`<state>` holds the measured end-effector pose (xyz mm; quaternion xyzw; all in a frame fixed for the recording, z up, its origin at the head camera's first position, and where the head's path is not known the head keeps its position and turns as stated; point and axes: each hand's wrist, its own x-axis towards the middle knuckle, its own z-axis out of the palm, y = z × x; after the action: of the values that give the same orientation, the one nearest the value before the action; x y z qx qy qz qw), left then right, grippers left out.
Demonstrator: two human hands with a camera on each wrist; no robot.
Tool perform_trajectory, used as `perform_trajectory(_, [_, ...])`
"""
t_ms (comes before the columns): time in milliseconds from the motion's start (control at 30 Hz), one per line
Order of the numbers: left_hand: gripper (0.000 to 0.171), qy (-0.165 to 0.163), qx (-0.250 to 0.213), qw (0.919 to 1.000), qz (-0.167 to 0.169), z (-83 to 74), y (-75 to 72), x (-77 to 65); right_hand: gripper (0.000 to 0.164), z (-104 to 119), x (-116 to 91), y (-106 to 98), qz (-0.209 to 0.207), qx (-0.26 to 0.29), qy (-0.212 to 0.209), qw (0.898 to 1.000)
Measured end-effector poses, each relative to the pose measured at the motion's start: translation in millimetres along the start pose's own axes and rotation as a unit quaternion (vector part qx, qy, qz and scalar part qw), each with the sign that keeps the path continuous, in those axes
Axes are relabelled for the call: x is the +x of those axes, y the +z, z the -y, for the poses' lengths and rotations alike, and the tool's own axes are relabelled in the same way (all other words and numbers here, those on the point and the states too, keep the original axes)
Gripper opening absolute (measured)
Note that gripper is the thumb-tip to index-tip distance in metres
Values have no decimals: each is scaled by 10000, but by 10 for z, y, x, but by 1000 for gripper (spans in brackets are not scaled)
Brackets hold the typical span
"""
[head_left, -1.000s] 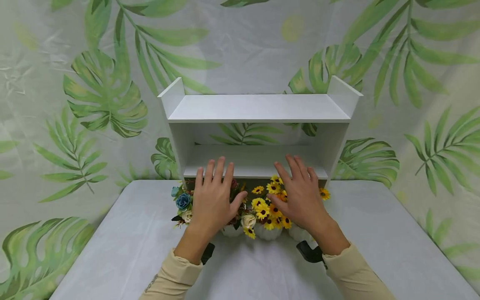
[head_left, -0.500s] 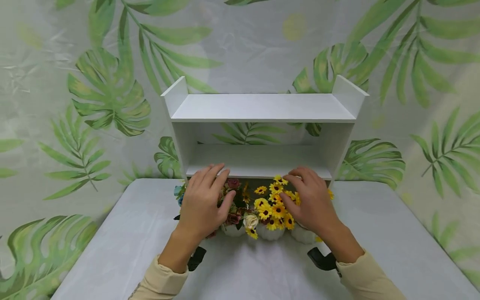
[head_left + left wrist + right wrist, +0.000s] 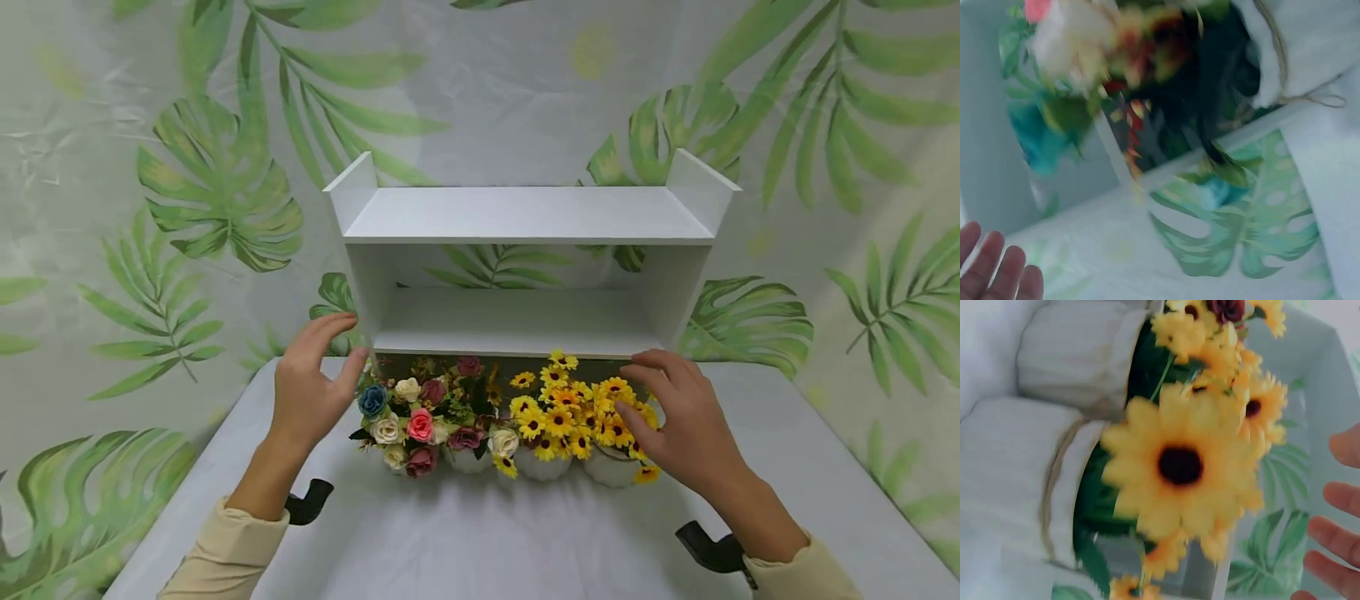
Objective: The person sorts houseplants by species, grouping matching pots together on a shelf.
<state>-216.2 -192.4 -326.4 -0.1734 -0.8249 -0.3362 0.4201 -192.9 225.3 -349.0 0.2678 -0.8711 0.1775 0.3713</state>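
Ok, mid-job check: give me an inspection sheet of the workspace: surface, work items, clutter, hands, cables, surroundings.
Surface: white table, with soft folds toward the near side.
Work items: mixed roses and yellow flowers in white pots, side by side in front of a white shelf unit.
Clutter: nothing seen.
Hands: left hand left of the roses, holding nothing; right hand by the yellow flowers, holding nothing, contact in the head view hard to tell.
Cables: nothing seen; a black device shows at the left wrist, and another at the right.
Surroundings: leaf-patterned backdrop behind; beige sleeves on the arms.
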Motion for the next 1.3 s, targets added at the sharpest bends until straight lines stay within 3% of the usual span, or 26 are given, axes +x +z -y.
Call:
perform_trajectory(67, [36,-820,-303,9958,262,98,-45,55,46,-49,-27,-46,-1,9,54,10000])
perform_trajectory(100, [37,-1274,-492,9898,413,145,-62,78,46,-75,-39,-65,5,16,90,10000])
perform_trajectory(200, [46,-2394,-1038,9620,811,273,-76,132,48,-159,-83,-113,26,15,204,9998])
perform_trajectory(267, [53,-2800,-1376,9442,1056,342,-60,169,51,-216,-130,-139,33,9,315,9995])
perform_trajectory(333, [58,-2877,-1579,9363,1250,402,-28,215,55,-267,-187,-164,62,-14,473,9989])
perform_trajectory(400, [61,-2831,-1722,9334,1379,443,3,269,60,-316,-246,-180,96,-34,651,9978])
perform_trajectory(533, [64,-2688,-1834,9332,1523,476,50,378,64,-405,-352,-188,228,-128,949,9951])
perform_trajectory(767, [72,-2543,-1786,9334,1797,424,107,560,57,-552,-475,-174,280,-85,1121,9933])
perform_trajectory(1000, [66,-2453,-1733,9373,1767,388,141,665,54,-607,-516,-134,509,7,1387,9890])
perform_trajectory(1167, [58,-2438,-1640,9431,1555,390,183,686,55,-629,-557,-81,1121,154,1972,9738])
perform_trajectory(1300, [59,-2494,-1667,9421,1499,395,208,697,55,-627,-593,-33,1457,249,2214,9639])
